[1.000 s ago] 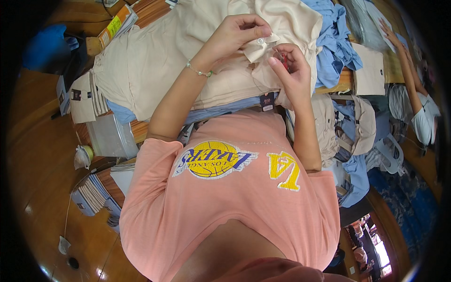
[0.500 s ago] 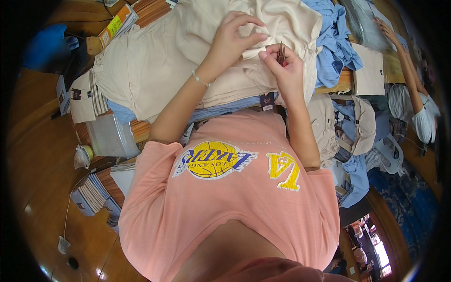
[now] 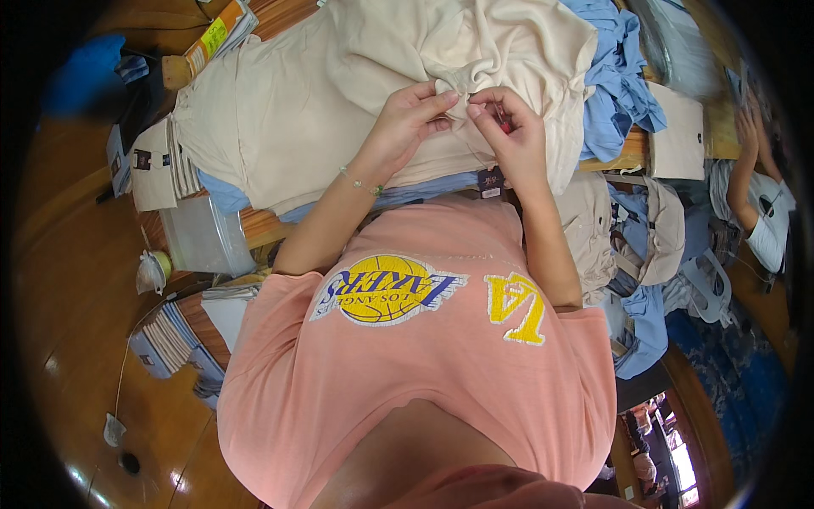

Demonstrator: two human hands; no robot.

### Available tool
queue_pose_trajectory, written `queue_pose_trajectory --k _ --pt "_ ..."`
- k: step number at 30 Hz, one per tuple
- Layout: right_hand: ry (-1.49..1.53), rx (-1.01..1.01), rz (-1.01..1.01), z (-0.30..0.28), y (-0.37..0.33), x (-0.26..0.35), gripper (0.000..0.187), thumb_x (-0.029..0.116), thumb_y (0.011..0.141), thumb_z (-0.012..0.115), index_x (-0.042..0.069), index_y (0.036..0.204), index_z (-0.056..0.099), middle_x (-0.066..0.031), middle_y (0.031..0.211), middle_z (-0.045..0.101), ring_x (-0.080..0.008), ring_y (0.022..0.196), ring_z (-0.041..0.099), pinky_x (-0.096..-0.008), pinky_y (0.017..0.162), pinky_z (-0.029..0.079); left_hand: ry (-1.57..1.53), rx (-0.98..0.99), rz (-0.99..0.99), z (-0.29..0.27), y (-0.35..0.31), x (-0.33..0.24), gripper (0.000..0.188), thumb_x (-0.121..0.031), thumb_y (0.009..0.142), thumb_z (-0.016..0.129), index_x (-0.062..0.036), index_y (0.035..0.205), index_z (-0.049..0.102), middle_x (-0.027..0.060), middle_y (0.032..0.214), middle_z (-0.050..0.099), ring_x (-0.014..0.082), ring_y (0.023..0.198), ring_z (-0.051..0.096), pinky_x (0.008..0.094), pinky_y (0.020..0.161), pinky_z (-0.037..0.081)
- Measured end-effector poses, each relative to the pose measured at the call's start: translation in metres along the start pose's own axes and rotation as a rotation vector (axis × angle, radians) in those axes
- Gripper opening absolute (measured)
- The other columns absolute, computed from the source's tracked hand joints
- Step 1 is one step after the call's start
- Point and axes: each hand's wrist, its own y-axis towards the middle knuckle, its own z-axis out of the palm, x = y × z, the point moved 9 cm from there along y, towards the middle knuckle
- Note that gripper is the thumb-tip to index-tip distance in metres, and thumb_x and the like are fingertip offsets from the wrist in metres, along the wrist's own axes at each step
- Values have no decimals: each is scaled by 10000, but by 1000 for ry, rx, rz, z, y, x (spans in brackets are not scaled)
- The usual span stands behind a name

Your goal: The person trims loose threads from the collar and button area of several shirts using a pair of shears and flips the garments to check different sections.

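Here, both arms reach away from the body with elbows bent wide, forearms slanting inward so that the hands nearly meet over the cream garment (image 3: 381, 51). The left hand (image 3: 413, 119) comes in from the left, its thumb and forefinger pinched on a gathered bit of the cloth, the other fingers curled under; a beaded bracelet (image 3: 377, 190) circles that forearm. The right hand (image 3: 515, 131) stands more upright, thumb and fingertips closed on the fabric just beside the left one, with a small red object (image 3: 507, 128), mostly hidden, tucked in its curled fingers. The garment lies spread across the far side of the scene, reaching well to the left and bunched around the fingertips. A dark tag (image 3: 490, 182) hangs at its near edge, and crumpled blue cloth (image 3: 612, 93) lies to the right.
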Motion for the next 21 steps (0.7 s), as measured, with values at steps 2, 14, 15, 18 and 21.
queue_pose_trajectory --k 2,14,15,18,21 --pt "14 0 -106 -1 2 11 176 85 792 656 -1 938 608 6 726 548 -47 639 441 -196 577 384 -40 14 -31 3 0 1 168 -164 866 605 -54 994 601 -2 908 617 61 796 550 220 720 441" --pt "-110 28 -160 -4 2 18 230 101 770 679 16 978 631 -13 796 598 -68 680 504 -202 614 423 -122 55 -17 11 9 1 127 -145 870 596 -65 966 577 22 929 605 88 808 544 256 728 446" --pt "-86 13 -184 -4 2 17 224 99 766 681 18 970 636 -13 796 597 -69 672 502 -204 609 424 -136 78 -28 10 9 5 113 -152 883 577 -64 953 576 39 960 609 105 858 557 274 763 455" --pt "-122 38 -274 0 1 23 218 84 766 679 10 960 611 -32 784 598 -82 668 519 -209 606 433 -174 110 -65 3 13 16 128 -179 902 553 -59 938 579 56 990 612 120 903 566 297 791 462" --pt "-195 -56 -251 -10 -3 24 226 83 780 666 11 966 558 -58 784 605 -99 702 558 -215 617 451 -223 142 -112 1 11 21 149 -199 910 543 -55 929 579 56 996 609 115 903 560 302 778 460"
